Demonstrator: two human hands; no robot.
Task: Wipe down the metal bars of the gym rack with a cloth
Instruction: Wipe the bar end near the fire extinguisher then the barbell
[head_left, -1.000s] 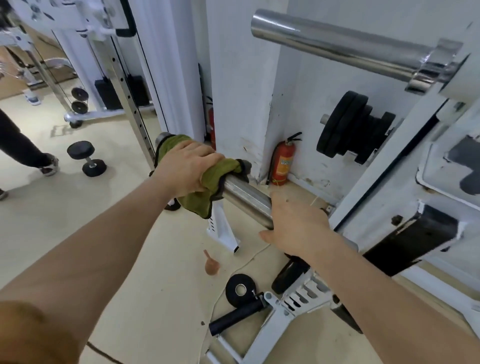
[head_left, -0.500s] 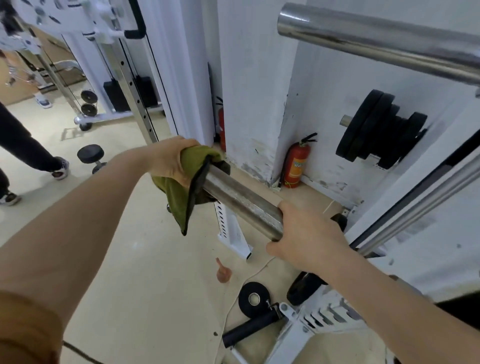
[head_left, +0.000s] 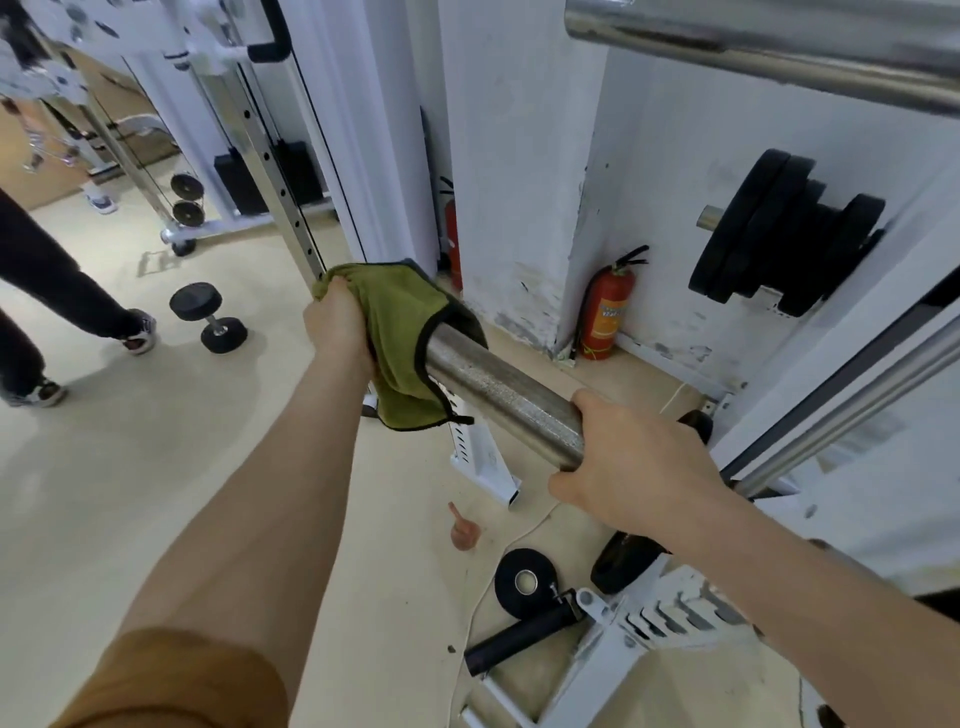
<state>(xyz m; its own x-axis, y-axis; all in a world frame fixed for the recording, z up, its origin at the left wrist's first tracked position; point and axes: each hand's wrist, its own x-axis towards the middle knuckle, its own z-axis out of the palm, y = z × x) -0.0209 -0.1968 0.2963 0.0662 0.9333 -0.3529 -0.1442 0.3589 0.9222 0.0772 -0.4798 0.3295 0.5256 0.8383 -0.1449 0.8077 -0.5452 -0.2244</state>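
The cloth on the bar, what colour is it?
Olive green with a dark edge trim, seen in the head view: cloth.

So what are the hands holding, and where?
Left hand grips the cloth wrapped over the bar's far end. Right hand grips the bare bar nearer the rack.

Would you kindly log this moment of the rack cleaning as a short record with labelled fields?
setting: gym floor beside a white wall
left hand: grips the olive-green cloth with dark edging, wrapped over the far end of the thick steel bar
right hand: closed around the bar's near part, no cloth
bare bar: dull, speckled stretch between cloth and right hand
overhead: second chrome bar
floor: red fire extinguisher at the wall corner; black dumbbell to the left
bystander: dark-trousered legs at left edge
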